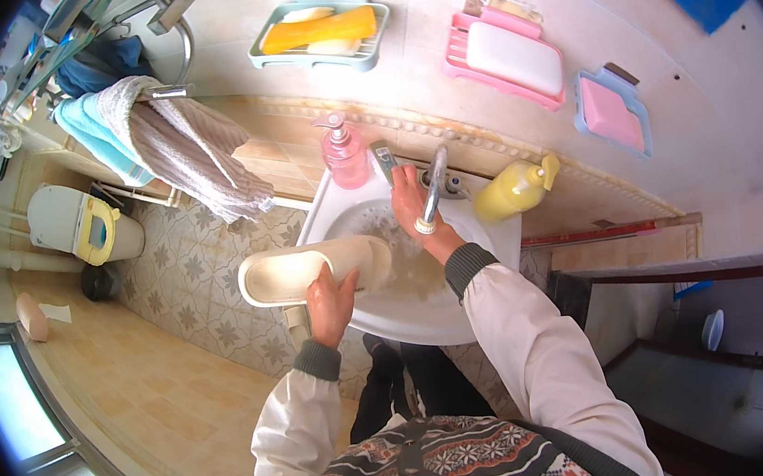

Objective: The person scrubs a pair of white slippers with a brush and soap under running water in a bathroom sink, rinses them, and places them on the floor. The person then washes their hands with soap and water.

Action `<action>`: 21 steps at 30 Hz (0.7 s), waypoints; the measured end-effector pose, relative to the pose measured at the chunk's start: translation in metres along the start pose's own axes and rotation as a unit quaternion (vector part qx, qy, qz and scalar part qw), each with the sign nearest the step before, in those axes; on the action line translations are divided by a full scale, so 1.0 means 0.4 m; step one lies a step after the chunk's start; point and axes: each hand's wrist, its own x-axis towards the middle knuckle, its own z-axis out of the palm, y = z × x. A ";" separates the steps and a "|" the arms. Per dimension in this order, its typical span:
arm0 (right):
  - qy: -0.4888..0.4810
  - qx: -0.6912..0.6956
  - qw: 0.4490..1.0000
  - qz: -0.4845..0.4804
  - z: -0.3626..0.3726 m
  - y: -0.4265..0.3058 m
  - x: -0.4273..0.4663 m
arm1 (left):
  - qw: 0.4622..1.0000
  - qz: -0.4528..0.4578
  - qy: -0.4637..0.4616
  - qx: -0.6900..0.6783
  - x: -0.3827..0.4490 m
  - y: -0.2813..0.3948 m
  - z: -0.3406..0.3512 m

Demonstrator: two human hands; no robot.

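Note:
My left hand grips a cream slipper by its side, thumb and fingers at the edge. The slipper lies level over the left part of a white washbasin, its far end above the bowl. Murky water with some suds stands in the bowl. My right hand reaches beneath the spout of a chrome faucet. Its fingertips meet the near end of a grey-green handled object on the basin's back rim; whether they hold it is unclear.
A pink pump bottle and a yellow pump bottle flank the faucet. Wall soap dishes hang above. Towels hang at left, with a toilet beyond. A beige object shows partly below the slipper.

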 end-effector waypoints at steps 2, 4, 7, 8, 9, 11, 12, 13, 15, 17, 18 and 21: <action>-0.006 -0.031 0.999 -0.022 0.016 0.013 0.022 | 1.000 -0.011 0.005 -0.027 -0.010 0.002 -0.004; -0.015 -0.027 0.999 -0.025 0.019 0.006 0.027 | 0.999 -0.023 0.008 -0.049 -0.018 -0.005 -0.005; -0.050 -0.102 0.992 -0.050 0.005 -0.023 0.007 | 0.998 -0.027 0.012 -0.054 -0.021 -0.025 0.004; -0.060 -0.093 0.992 -0.058 0.008 -0.027 -0.006 | 0.999 -0.026 0.015 -0.041 -0.023 -0.032 0.006; -0.069 -0.085 0.992 -0.066 0.009 -0.026 -0.018 | 0.999 -0.022 0.018 -0.028 -0.022 -0.036 0.010; -0.069 -0.051 0.995 -0.052 0.019 -0.022 -0.017 | 0.999 -0.033 0.017 -0.035 -0.019 -0.048 0.022; -0.060 -0.025 0.998 -0.029 0.028 -0.019 -0.009 | 0.998 -0.037 0.015 -0.038 -0.014 -0.047 0.024; -0.050 0.002 0.999 -0.005 0.035 -0.016 -0.002 | 0.999 -0.027 0.013 -0.020 -0.011 -0.045 0.025; -0.058 0.040 0.997 -0.010 0.050 -0.012 -0.006 | 1.000 -0.013 0.006 0.019 -0.010 -0.045 0.023; -0.092 0.058 0.994 -0.015 0.063 -0.010 -0.022 | 1.000 -0.023 -0.001 -0.008 -0.002 -0.050 0.019; -0.119 0.052 0.991 -0.017 0.062 0.000 -0.033 | 0.999 -0.027 -0.006 -0.024 0.003 -0.049 0.019; -0.159 0.045 0.985 -0.053 0.080 0.052 -0.058 | 1.000 -0.025 -0.004 -0.003 0.003 -0.056 0.031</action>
